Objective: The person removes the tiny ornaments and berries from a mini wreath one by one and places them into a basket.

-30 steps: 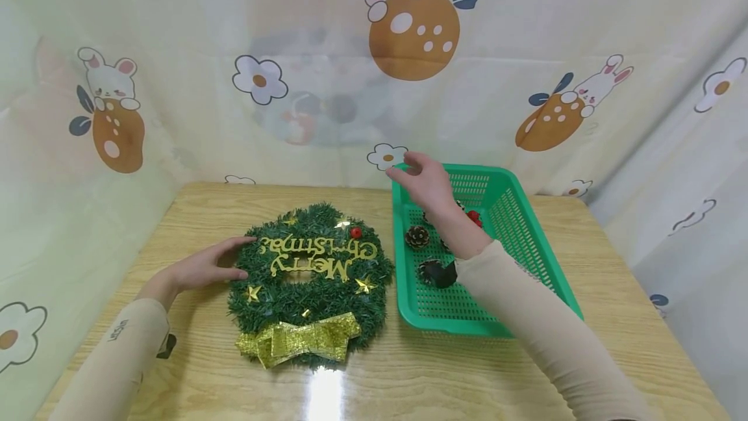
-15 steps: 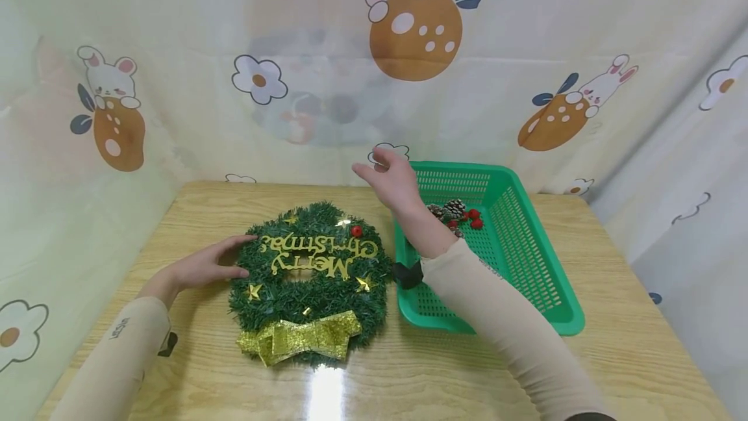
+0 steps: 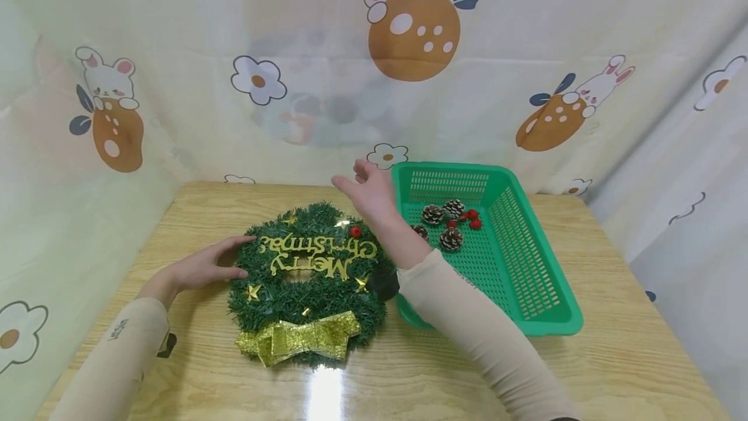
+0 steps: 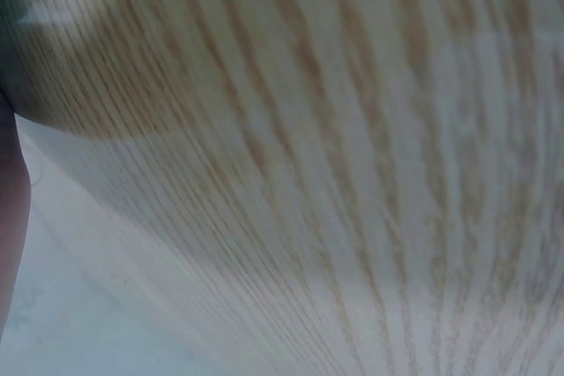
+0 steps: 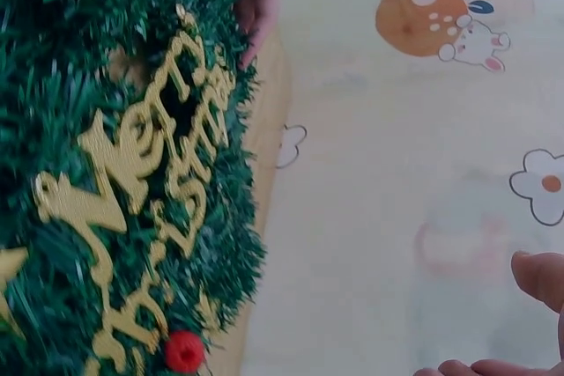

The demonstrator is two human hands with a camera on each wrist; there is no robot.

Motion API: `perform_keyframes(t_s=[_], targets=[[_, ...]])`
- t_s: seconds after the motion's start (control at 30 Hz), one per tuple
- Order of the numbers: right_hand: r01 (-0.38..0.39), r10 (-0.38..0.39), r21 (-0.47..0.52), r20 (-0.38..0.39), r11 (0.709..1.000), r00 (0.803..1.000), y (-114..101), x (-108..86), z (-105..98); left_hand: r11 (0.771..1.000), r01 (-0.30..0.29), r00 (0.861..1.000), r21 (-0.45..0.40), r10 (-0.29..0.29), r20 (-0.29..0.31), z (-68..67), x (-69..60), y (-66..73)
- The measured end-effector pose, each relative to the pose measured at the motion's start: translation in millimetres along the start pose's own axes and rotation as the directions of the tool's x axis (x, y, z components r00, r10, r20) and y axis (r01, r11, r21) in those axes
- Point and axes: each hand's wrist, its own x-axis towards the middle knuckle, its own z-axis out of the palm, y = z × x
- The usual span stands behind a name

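A green tinsel wreath (image 3: 318, 301) lies flat on the table, with gold "Merry Christmas" lettering (image 3: 318, 255), gold stars, one red berry (image 3: 355, 231) and a gold bow (image 3: 310, 338). At its left edge rests my left hand (image 3: 204, 266), thumb and fingers spread against the greenery. My right hand (image 3: 374, 195) hovers above the gap between the wreath's upper right and the basket. Its thumb (image 5: 539, 277) and fingertips stand apart in the right wrist view, and I see nothing between them. The left wrist view shows mostly wood grain.
Right of the wreath stands a green plastic basket (image 3: 543, 265). Several pinecones (image 3: 451, 239) and red berries (image 3: 475, 223) lie inside it. The wooden table (image 3: 210, 349) ends at a printed curtain (image 3: 315, 148) behind.
My right hand has moved left, from over the basket to near the wreath's upper right, uncovering the pinecones and berries. My left hand and the wreath have stayed put.
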Motion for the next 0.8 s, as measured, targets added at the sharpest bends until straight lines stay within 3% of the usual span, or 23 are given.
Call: perform_keyframes(t_s=[0.27, 0.67, 0.8], targets=[[-0.059, 0.059, -0.003, -0.024, 0.998, 0.998, 9, -3.1, 23, 1.0, -0.011, 1.0, 0.004, 0.012, -0.005, 1.4, 2.4, -5.5], [-0.012, 0.005, -0.084, -0.086, 0.996, 0.996, 31, -12.3, 46, 1.0, -0.016, 1.0, 0.008, 0.016, -0.009, 3.1, 3.5, -7.2], [0.023, -0.03, -0.062, -0.115, 0.998, 0.993, 32, -16.7, 51, 1.0, -0.019, 1.0, 0.02, 0.02, -0.016, 3.0, 3.3, -8.8]])
